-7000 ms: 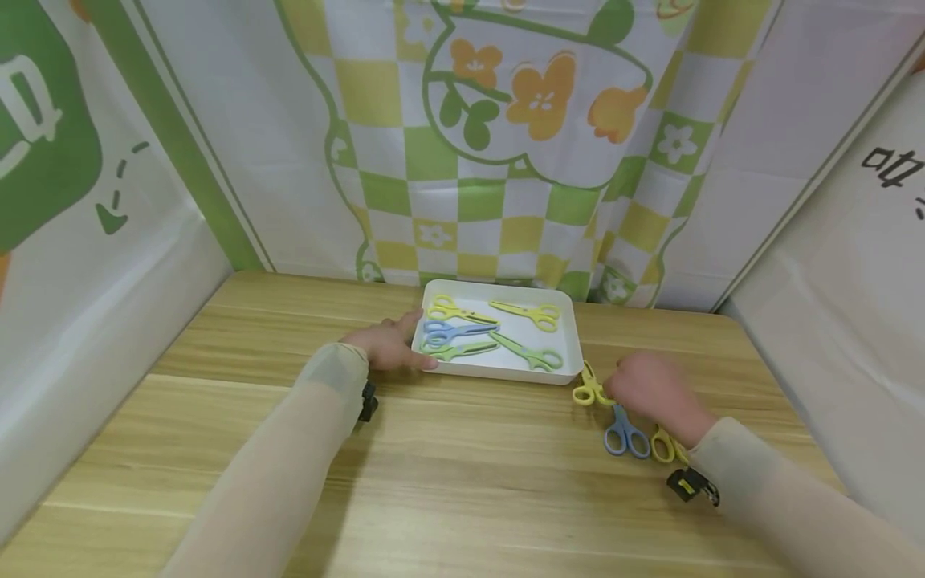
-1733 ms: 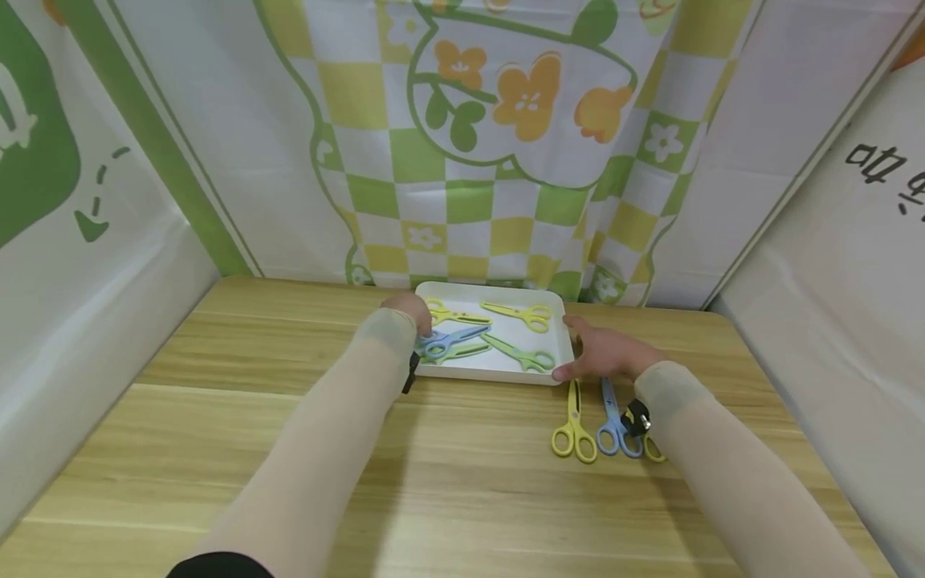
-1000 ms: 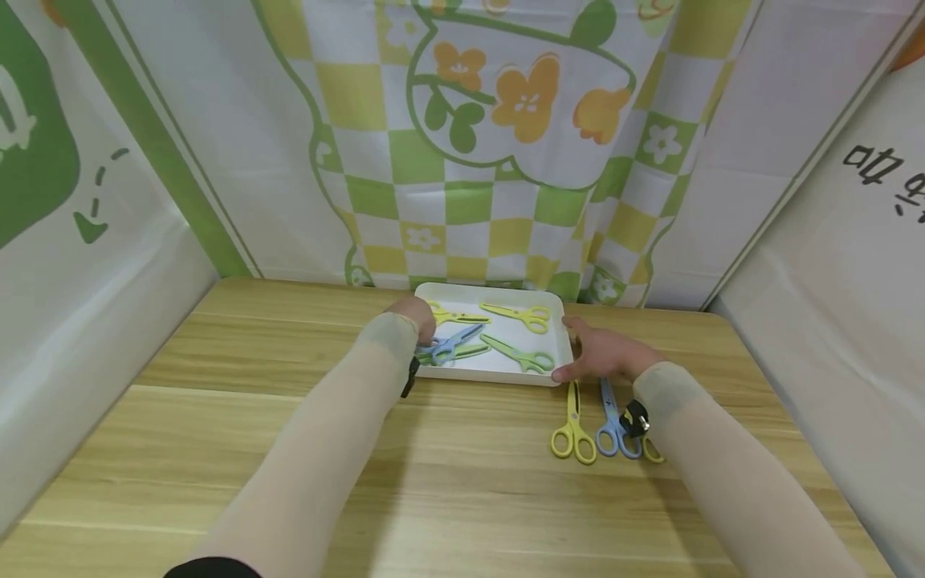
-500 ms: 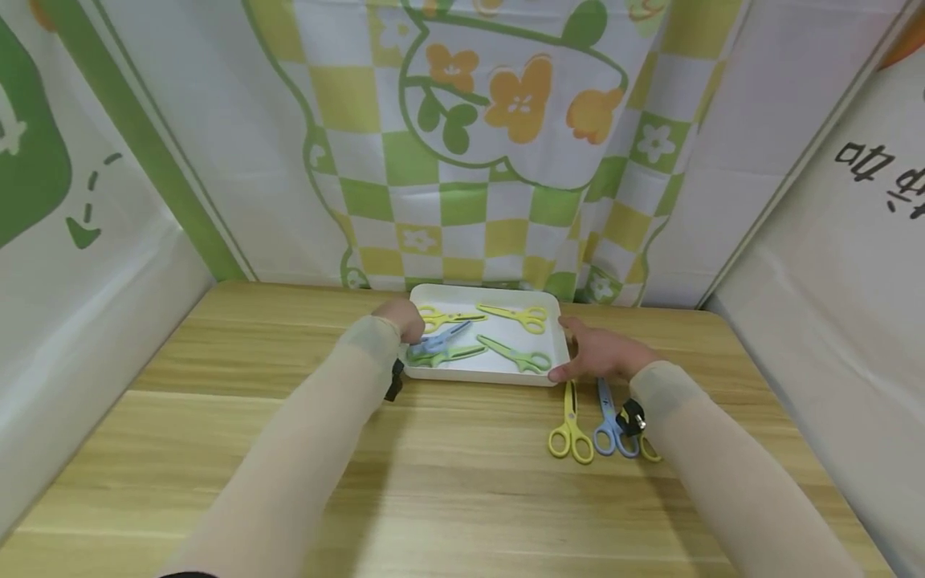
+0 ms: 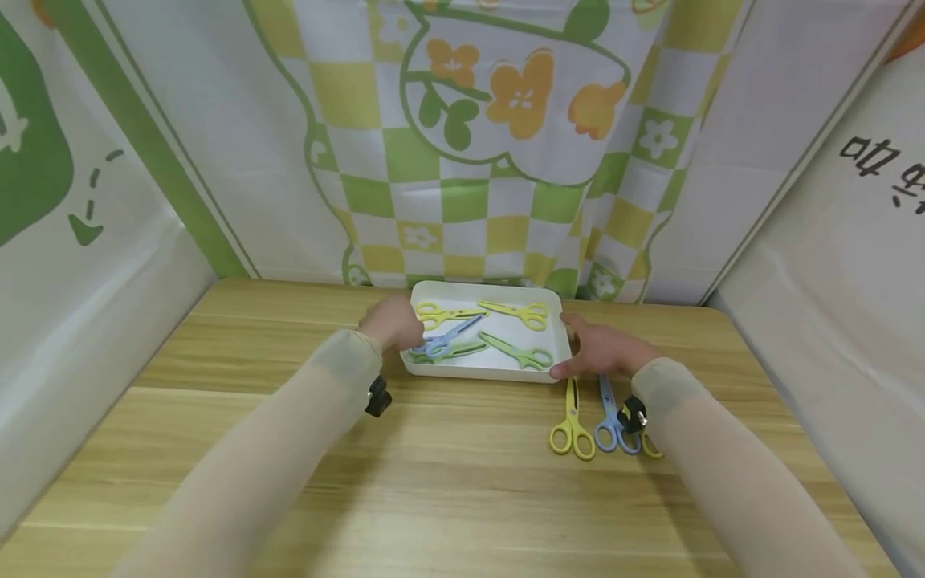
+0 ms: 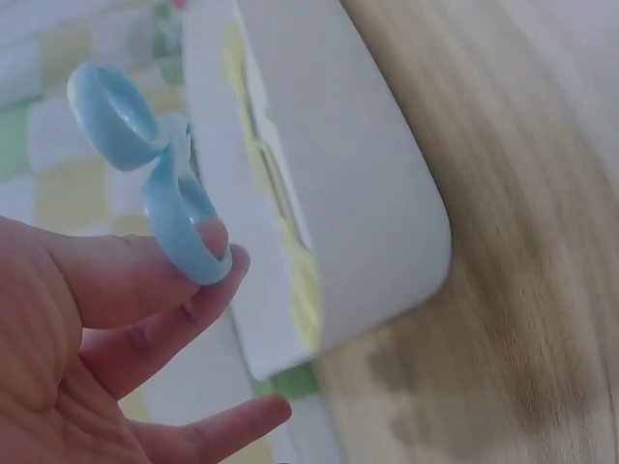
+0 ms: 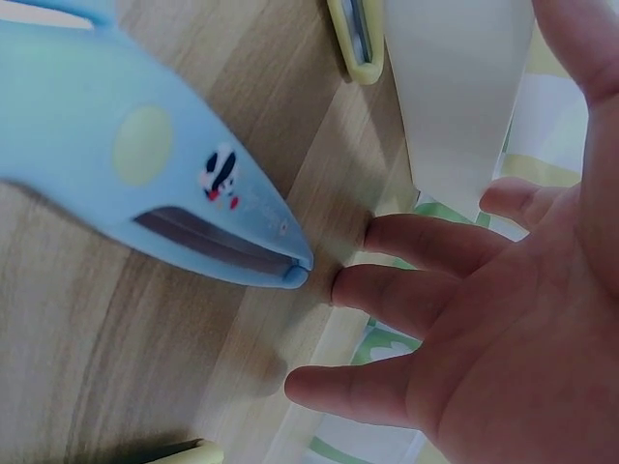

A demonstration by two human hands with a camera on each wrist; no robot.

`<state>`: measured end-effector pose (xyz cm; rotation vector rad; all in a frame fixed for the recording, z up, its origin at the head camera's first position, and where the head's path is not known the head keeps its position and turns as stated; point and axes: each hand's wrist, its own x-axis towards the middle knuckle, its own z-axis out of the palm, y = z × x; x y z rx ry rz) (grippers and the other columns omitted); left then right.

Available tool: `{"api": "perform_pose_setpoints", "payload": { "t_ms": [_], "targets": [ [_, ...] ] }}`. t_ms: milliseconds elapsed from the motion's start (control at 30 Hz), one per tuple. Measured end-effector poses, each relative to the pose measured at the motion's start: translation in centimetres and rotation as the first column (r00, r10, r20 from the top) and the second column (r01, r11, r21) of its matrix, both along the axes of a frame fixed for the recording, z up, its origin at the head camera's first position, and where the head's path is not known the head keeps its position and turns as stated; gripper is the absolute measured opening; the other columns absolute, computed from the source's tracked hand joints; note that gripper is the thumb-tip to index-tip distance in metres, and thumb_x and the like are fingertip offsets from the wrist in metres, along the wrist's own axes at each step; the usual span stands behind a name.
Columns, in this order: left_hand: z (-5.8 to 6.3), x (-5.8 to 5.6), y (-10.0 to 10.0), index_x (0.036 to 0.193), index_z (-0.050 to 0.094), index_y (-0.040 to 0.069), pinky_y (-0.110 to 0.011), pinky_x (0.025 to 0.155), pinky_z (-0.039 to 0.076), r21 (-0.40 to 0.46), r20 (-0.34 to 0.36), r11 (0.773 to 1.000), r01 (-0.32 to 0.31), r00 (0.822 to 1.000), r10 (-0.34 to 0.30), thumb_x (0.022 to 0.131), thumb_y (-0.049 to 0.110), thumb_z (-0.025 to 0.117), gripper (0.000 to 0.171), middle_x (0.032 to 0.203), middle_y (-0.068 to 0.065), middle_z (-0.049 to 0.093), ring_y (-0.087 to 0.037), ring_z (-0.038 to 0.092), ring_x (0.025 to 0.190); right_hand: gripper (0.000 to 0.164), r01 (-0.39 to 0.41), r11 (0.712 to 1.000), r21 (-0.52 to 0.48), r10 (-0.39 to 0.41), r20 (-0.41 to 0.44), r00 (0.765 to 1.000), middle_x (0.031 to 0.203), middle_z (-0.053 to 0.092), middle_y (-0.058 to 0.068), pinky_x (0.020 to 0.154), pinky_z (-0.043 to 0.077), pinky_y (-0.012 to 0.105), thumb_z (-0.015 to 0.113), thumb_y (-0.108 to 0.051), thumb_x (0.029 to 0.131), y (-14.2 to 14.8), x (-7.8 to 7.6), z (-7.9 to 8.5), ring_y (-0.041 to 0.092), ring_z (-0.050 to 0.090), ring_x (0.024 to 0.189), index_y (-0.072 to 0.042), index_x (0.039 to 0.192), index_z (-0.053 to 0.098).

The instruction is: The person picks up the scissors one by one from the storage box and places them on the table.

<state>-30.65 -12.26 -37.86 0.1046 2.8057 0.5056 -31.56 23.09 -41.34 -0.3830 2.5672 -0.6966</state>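
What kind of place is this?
Probably a small booth for tabletop activities: a wood-grain table between white printed side panels, with a checked flower-print curtain behind.

My left hand (image 5: 393, 323) touches blue scissors (image 5: 449, 338) that overlap a green pair (image 5: 468, 349) in the tray (image 5: 484, 374). My right hand (image 5: 605, 350) spans the tray's right end, near yellow scissors (image 5: 572, 425) on the table (image 5: 477, 466).

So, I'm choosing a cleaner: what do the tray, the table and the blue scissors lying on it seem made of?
Tray: probably plastic, smooth white, with rounded corners.
Table: wood or wood-look laminate, satin; grain streaks and seams show.
Blue scissors: likely plastic outside, smooth and evenly colored; the grey strip in the slot may be metal.
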Motion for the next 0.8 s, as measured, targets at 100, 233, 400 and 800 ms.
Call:
{"api": "perform_pose_setpoints", "payload": {
  "t_ms": [100, 233, 400, 800],
  "targets": [
    [0.7, 1.3, 0.2, 0.066, 0.053, 0.012, -0.046, 0.078, 0.046, 0.012, -0.018, 1.000, -0.001, 1.000, 0.001, 0.088, 0.022, 0.070, 0.030, 0.083, -0.006, 0.060, -0.026, 0.054, 0.080, 0.131, 0.012, 1.000, -0.011, -0.012, 0.005, 1.000, 0.149, 0.036, 0.032, 0.113, 0.021, 0.056, 0.088, -0.054, 0.068, 0.0, 0.0, 0.1, 0.044, 0.031, 0.139, -0.007, 0.160, 0.007],
    [1.3, 2.9, 0.5, 0.058, 0.049, 0.013, -0.053, 0.092, 0.041, -0.060, -0.045, 0.996, 0.061, 0.997, -0.064, 0.089, 0.022, 0.067, 0.037, 0.087, -0.010, 0.061, -0.031, 0.056, 0.092, 0.130, 0.018, 0.999, -0.026, -0.018, 0.015, 1.000, 0.150, 0.035, 0.032, 0.113, 0.020, 0.056, 0.088, -0.052, 0.069, 0.0, 0.0, 0.1, 0.044, 0.030, 0.140, -0.007, 0.160, 0.007],
    [0.7, 5.4, 1.2, 0.059, 0.056, 0.012, -0.053, 0.086, 0.039, -0.148, -0.091, 0.985, 0.085, 0.991, -0.100, 0.089, 0.021, 0.059, 0.031, 0.103, -0.016, 0.055, -0.039, 0.044, 0.107, 0.129, 0.015, 0.999, -0.032, -0.014, 0.021, 1.000, 0.151, 0.033, 0.032, 0.113, 0.019, 0.056, 0.088, -0.051, 0.071, -0.1, 0.0, 0.1, 0.044, 0.028, 0.141, -0.006, 0.160, 0.007],
    [-2.2, 10.2, 2.6, 0.058, 0.058, 0.015, -0.046, 0.083, 0.034, -0.131, -0.089, 0.965, 0.226, 0.967, -0.238, 0.076, 0.014, 0.073, 0.024, 0.087, -0.003, 0.059, -0.030, 0.047, 0.097, 0.128, 0.012, 0.999, -0.047, -0.010, 0.025, 1.000, 0.151, 0.032, 0.033, 0.113, 0.019, 0.056, 0.088, -0.050, 0.071, 0.1, -0.2, -0.2, 0.045, 0.027, 0.141, -0.005, 0.159, 0.007]
  ]
}}
